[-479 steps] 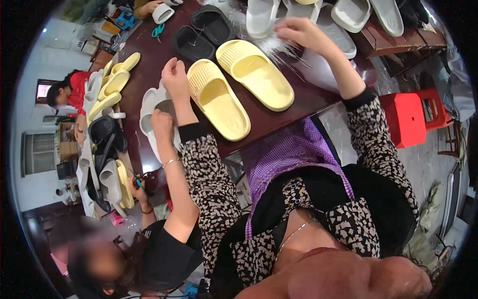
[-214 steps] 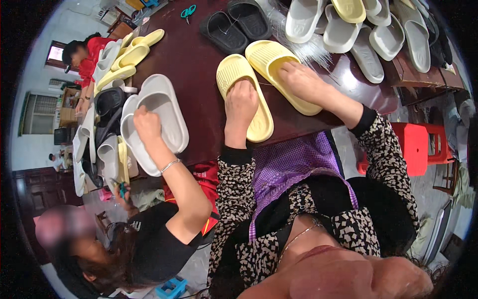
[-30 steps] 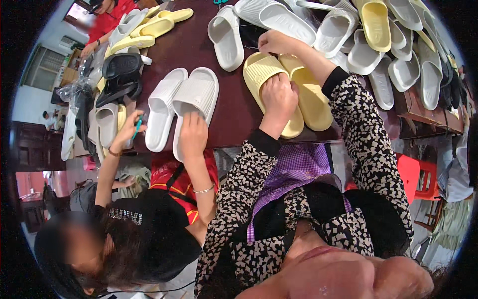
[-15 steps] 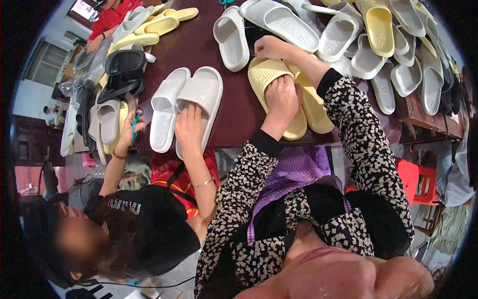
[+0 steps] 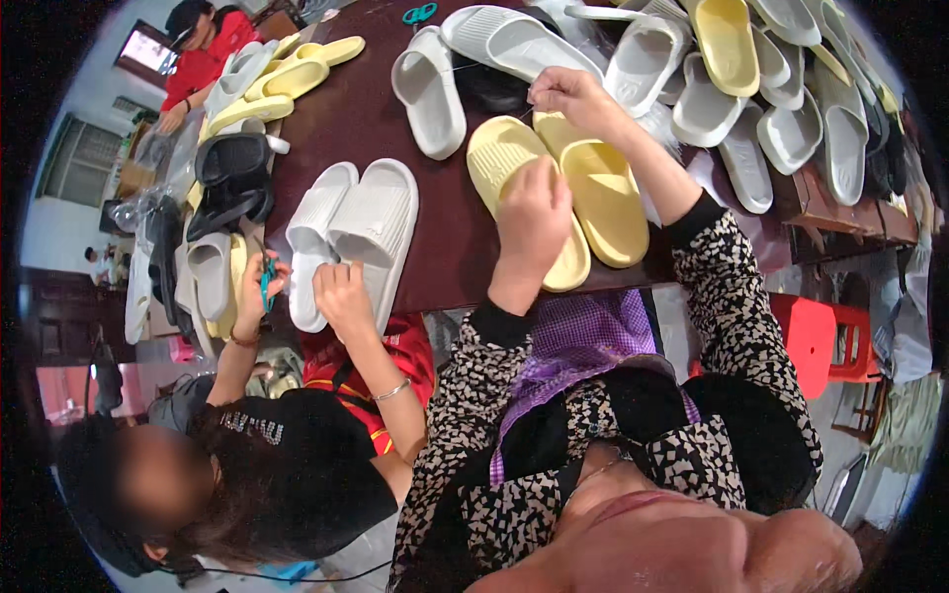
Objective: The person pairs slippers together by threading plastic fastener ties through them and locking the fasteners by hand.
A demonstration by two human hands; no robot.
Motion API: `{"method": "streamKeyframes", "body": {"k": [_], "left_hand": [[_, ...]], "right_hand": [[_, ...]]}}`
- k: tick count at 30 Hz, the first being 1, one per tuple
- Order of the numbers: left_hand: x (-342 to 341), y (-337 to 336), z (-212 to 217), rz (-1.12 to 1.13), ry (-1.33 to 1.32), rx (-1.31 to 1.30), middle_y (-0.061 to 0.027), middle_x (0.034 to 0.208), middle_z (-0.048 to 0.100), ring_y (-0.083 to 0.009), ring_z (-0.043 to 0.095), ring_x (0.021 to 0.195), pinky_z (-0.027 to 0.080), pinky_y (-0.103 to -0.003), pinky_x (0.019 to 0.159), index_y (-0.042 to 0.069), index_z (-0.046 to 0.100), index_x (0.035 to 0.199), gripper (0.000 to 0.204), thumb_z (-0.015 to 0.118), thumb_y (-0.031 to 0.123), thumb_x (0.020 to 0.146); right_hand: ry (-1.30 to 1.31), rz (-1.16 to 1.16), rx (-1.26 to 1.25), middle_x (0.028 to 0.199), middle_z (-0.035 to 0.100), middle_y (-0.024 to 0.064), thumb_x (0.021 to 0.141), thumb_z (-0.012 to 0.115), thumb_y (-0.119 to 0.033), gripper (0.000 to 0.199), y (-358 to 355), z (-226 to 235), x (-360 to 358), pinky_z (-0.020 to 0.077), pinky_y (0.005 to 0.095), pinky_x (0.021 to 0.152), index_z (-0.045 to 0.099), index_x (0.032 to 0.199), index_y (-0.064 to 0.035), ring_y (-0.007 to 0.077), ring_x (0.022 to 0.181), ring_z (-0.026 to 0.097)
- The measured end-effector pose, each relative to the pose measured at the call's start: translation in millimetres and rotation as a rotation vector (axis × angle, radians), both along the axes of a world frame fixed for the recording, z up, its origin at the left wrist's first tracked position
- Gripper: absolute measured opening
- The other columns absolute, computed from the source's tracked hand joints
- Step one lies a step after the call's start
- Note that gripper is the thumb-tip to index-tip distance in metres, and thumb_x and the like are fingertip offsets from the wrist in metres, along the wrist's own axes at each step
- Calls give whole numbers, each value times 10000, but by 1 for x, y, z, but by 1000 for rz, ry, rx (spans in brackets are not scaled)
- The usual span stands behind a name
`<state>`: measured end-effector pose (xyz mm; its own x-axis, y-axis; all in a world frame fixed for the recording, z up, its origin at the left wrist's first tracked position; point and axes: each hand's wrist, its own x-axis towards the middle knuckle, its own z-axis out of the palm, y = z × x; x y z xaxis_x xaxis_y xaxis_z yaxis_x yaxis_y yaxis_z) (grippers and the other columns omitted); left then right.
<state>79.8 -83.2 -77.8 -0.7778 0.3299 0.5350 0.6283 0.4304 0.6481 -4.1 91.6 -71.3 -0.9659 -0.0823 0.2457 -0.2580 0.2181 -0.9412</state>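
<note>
Dark tabletop [image 5: 341,114]: curled left hand [image 5: 535,219] and right hand [image 5: 581,101] part-hide yellow slippers [image 5: 607,203], grips unclear.

A single wide fisheye view looks down from the person's head, upright and unmirrored, at the table [image 5: 445,232]. It is near enough that the apron [image 5: 593,341] shows below and the yellow slippers [image 5: 606,208] lie a little right of centre. It also reaches sideways to a red stool [image 5: 803,341] and a window [image 5: 87,160], whose true shape is hard to judge near the bent rim.
</note>
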Motion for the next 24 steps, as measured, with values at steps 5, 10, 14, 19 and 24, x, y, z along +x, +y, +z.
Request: {"method": "streamKeyframes", "body": {"k": [5, 10, 14, 19, 24], "left_hand": [[-58, 4, 7, -28, 69, 191, -170, 895, 610, -333, 608, 787, 487, -394, 683, -6, 578, 973, 172, 567, 44, 809], [-91, 17, 21, -244, -259, 186, -141, 807, 638, -213, 607, 656, 478, -316, 611, -25, 592, 965, 175, 595, 56, 810], [-100, 21, 12, -294, -388, 219, -87, 727, 630, -122, 561, 597, 450, -264, 564, -33, 594, 943, 156, 604, 58, 817], [-99, 26, 17, -329, -612, 451, 2, 664, 562, -39, 468, 530, 357, -181, 478, 6, 599, 881, 68, 588, 67, 852], [-95, 19, 26, -398, -794, 620, 31, 634, 528, -21, 424, 489, 319, -158, 439, 25, 597, 879, 42, 579, 58, 862]], "right_hand": [[65, -181, -87, 846, 625, 23, 869, 574, -21, 39, -8, -5, 28, 477, 238, 752, 605, 887, -5, 91, 810, 577], [142, -185, -187, 862, 626, 20, 875, 564, -16, 51, -11, -4, 31, 474, 234, 750, 608, 897, -6, 89, 815, 577], [97, -189, -307, 849, 626, 9, 874, 575, -44, 59, -9, 1, 38, 470, 230, 741, 614, 903, -8, 81, 805, 573], [12, -302, -351, 820, 639, 0, 859, 610, -91, 94, -3, 14, 45, 464, 220, 725, 641, 899, -12, 68, 786, 569], [-50, -295, -328, 816, 652, -3, 848, 630, -111, 107, -9, 14, 45, 463, 213, 714, 666, 888, -19, 58, 771, 566]]}}
